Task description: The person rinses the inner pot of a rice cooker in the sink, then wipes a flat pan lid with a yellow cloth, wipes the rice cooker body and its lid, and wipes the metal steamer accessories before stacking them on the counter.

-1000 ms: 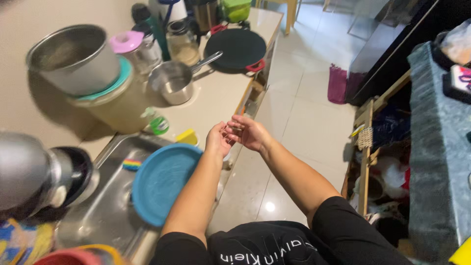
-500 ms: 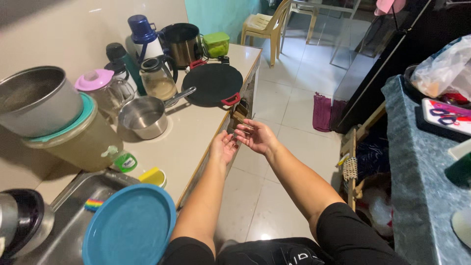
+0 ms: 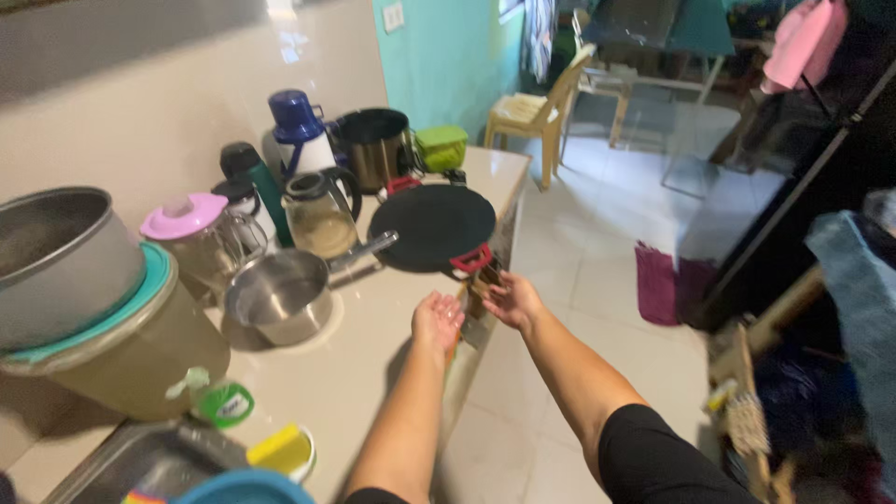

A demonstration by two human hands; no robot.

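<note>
Both hands are hovering off the front edge of the countertop, just below the flat black griddle pan with red handles. The left hand is lying palm up with fingers spread, over the counter's edge, holding nothing. The right hand is reaching past the edge toward a small brownish thing standing just under the pan's near red handle; its fingers are curling loosely there, but whether they are actually pinching it I cannot tell, as the spot is blurred.

The pan is overhanging the front edge slightly, its near handle just above the right fingertips. A steel saucepan is sitting further in, its handle pointing at the pan.

Judgement: reaching in here is calling for a low approach, wrist kept under the red handle, since a knock upward could tip the overhanging pan. The open left palm is well placed underneath to catch anything slipping off the edge.
</note>
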